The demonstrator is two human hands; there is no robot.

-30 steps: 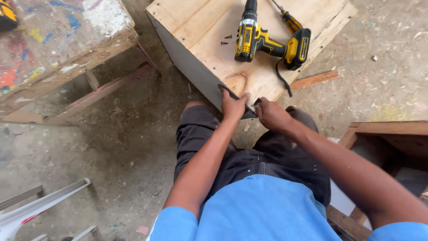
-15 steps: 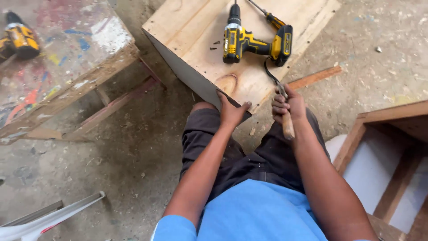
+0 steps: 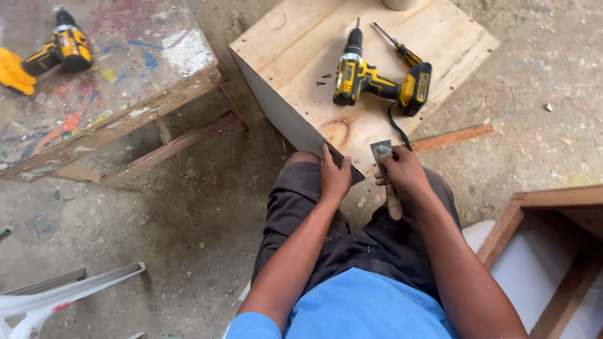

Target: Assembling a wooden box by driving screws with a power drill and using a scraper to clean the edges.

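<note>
Two cordless drills, one screwdriver, one scraper, two hands.

Both forearms reach forward and down from the body toward the near corner of the plywood box, converging as they go. The left hand lies flat against that corner, fingers together and pointing away, its wrist straight. Just to the right of the corner, the right hand is curled in a fist around a wooden-handled scraper (blade up, handle down).
</note>
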